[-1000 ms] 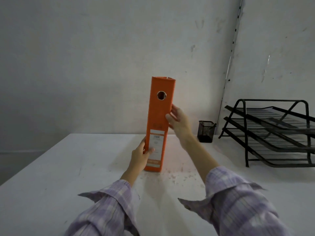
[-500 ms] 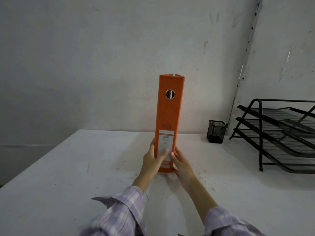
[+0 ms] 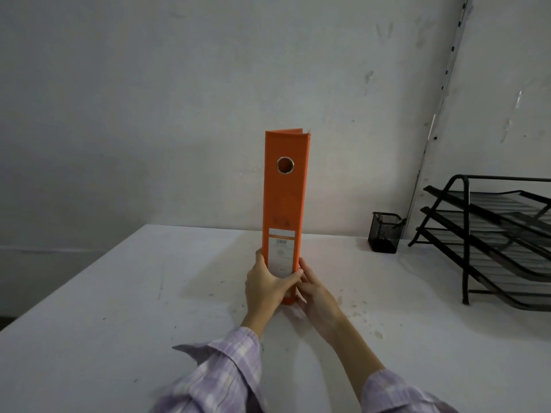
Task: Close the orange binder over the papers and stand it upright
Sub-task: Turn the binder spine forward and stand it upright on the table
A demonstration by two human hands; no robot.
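The orange binder (image 3: 285, 201) stands upright on the white table (image 3: 119, 308), spine facing me, with a metal-ringed finger hole near the top and a white label low down. It is closed; a thin edge of paper shows at its top right corner. My left hand (image 3: 264, 289) wraps the bottom of the spine from the left, thumb across the front. On the other side, my right hand (image 3: 314, 289) presses against the binder's lower right, fingers along the cover. Both hands sit at the binder's base.
A small black mesh pen cup (image 3: 384, 232) stands at the back right by the wall. A black stacked wire letter tray (image 3: 492, 239) fills the far right. The table's left edge runs diagonally at the left, and a grey wall stands behind.
My right hand has dropped from the binder's upper right side to its base. The binder has gone from slightly tilted to straight upright. Both hands now hold the bottom.
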